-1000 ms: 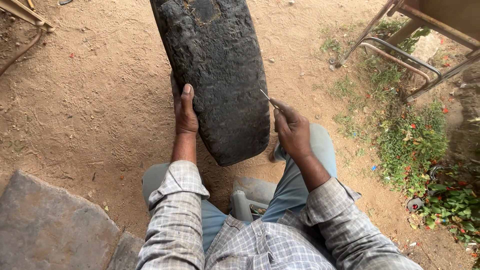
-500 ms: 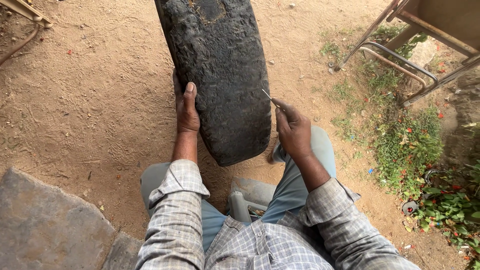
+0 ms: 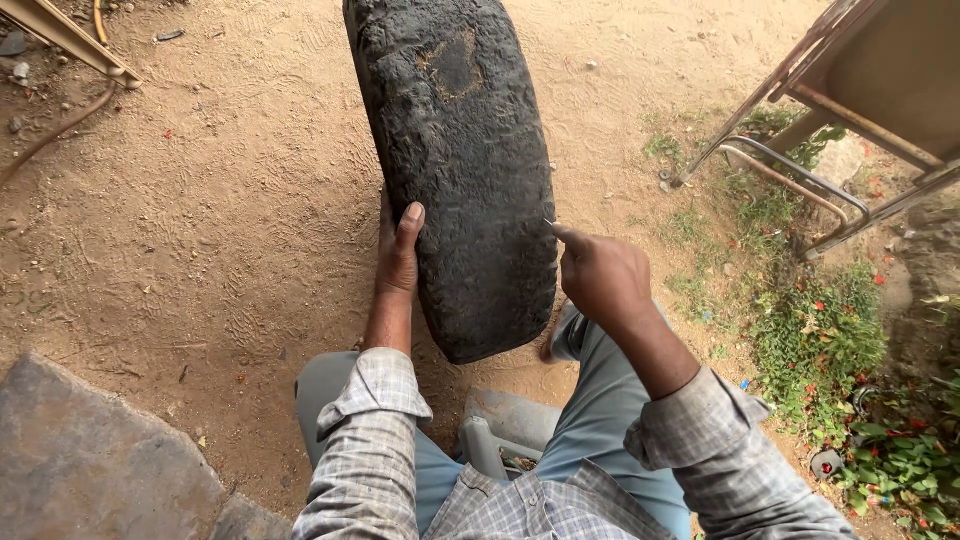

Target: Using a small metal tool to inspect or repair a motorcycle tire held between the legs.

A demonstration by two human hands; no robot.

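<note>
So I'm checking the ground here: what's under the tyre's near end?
Sandy dirt ground shows around the tyre. Its near end stands between the knees; the contact spot is hidden by the tyre itself.

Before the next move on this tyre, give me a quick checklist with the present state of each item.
1. Left hand braces the tyre, palm flat on its side: ok.
2. Right hand grips a thin tool, tip at the tyre's right edge: ok.
3. Tyre stands upright on the ground between the knees: ok.
4. Tool tip actually in the rubber: cannot tell.
5. Left fingers clear of the tool's side: ok.
6. Tread worn, with a bare patch near the top: not ok.
</note>
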